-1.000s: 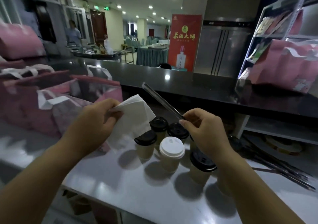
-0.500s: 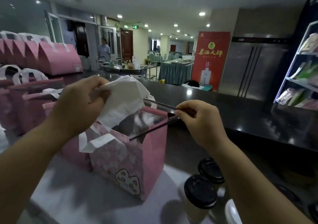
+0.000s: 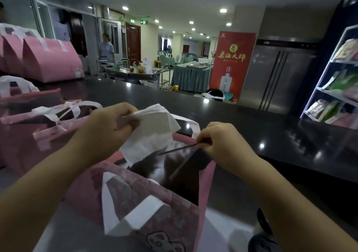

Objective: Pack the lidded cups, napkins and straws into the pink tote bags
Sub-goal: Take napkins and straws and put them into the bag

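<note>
Pinching a white napkin, the left hand has its fingers curled tight on the top edge; the sheet hangs unfolded over the far left part of the bag mouth and its lower edge dips inside. The right hand is just beside it, fingers narrow, gripping the ends of two thin dark straws. One straw points left toward the napkin, the other slants down into the opening; whether the tips touch anything inside is not visible. The pink tote bag stands upright and open on the grey surface, right under both hands, with one white handle flopped over the near wall and the other up at the far rim. Black-lidded cups sit low right beside the bag, mostly hidden by the right forearm. More pink bags stand open at left, near the first one, and folded ones are stacked further back. A black raised surface runs behind. Beyond it are a red banner, a steel fridge, a shelf rack at right and a person far off.
</note>
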### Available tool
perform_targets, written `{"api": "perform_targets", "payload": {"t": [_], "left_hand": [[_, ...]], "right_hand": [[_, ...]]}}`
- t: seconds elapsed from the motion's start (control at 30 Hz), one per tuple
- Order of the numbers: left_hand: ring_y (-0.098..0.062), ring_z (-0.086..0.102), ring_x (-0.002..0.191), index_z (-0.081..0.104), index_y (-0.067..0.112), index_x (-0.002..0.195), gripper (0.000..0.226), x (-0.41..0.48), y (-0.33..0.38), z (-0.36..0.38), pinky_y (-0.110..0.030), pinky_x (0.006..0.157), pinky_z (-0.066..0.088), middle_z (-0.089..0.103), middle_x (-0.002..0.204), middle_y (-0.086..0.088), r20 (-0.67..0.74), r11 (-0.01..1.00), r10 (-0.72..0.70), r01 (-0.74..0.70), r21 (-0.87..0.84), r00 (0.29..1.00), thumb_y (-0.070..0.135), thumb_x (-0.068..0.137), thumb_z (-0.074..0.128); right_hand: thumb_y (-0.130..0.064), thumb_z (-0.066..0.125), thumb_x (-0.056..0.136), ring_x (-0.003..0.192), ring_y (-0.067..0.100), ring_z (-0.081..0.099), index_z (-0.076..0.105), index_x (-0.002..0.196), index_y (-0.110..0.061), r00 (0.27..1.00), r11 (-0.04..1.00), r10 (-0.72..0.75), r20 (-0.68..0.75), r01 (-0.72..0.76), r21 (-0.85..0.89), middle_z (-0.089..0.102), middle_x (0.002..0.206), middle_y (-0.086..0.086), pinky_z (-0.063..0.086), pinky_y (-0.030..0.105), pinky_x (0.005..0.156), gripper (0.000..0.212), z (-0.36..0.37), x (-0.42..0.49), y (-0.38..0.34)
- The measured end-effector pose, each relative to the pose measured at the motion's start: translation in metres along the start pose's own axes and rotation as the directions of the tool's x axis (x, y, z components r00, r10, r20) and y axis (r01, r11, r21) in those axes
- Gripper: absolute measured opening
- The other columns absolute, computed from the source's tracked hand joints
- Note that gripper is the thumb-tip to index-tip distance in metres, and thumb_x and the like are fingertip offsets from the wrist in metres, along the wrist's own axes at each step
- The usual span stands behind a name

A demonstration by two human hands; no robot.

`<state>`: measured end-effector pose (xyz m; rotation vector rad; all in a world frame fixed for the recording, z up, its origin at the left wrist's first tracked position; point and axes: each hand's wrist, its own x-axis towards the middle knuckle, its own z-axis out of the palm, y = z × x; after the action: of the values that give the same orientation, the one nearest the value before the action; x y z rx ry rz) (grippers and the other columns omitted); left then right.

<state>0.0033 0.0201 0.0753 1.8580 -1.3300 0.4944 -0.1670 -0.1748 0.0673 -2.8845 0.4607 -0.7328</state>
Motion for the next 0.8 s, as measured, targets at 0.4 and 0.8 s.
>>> {"api": "perform_targets", "payload": {"t": [0.4,0.8], "left_hand": [[-0.001,0.059,0.068,0.058,0.034,0.077,0.015,0.018,-0.054,0.038,-0.011,0.056,0.042,0.063,0.076,0.019,0.287,0.946,0.108,-0.01,-0.323,0.952,0.021,0.085,0.061],[0.007,0.056,0.077,0.063,0.024,0.093,0.021,0.005,-0.078,0.036,-0.006,0.061,0.041,0.058,0.08,0.02,0.292,0.968,0.184,-0.121,-0.221,0.938,0.028,0.074,0.072]], "right_hand": [[-0.053,0.075,0.062,0.085,-0.002,0.059,0.059,0.106,-0.041,0.934,0.913,0.277,0.227,-0.33,0.241,0.062,0.095,-0.02,0.05,0.021,0.072,0.049,0.025,0.01,-0.025],[-0.026,0.066,0.083,0.068,0.016,0.055,0.053,0.066,-0.03,0.922,0.924,0.382,0.063,-0.383,0.011,0.055,0.068,-0.007,0.045,0.03,0.059,0.022,0.044,0.011,-0.036]]}}
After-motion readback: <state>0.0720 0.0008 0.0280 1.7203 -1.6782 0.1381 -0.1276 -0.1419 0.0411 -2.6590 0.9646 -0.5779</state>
